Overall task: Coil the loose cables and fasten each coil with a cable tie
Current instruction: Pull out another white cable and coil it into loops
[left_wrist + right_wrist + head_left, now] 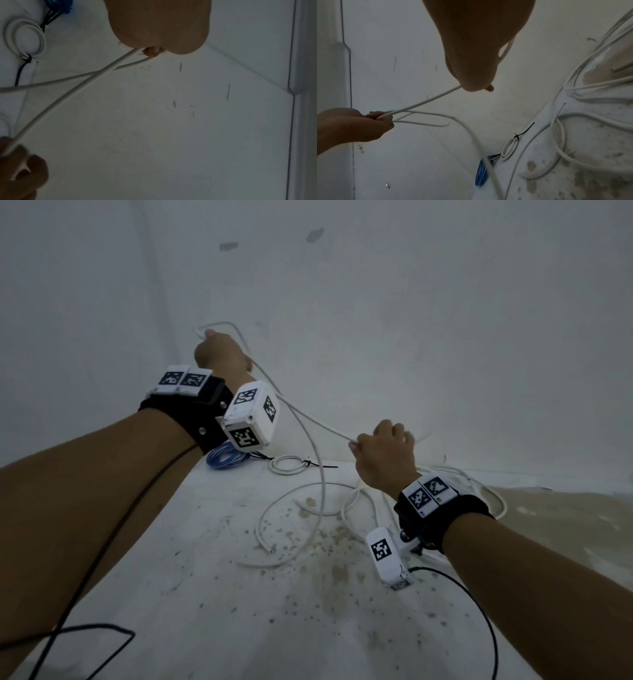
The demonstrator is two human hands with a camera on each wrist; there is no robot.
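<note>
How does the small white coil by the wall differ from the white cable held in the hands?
The small white coil lies wound on the table; the white cable is stretched in the air between the left hand and right hand. The coil carries a black tie; the held cable has none. Both are white and similarly thin.

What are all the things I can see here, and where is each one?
Loose white cable: one, white, stretched in the air between both hands, its slack looping on the surface.
Tied white cable coil: one, white, black tie, far edge of the surface.
Blue cable coil: one, blue, beside the white coil.
Other loose white cables: several, white, right side of the surface.
Stained white surface: one, white with brown spots, below.
Left hand: one, raised, gripping the cable.
Right hand: one, lower, gripping the cable.
</note>
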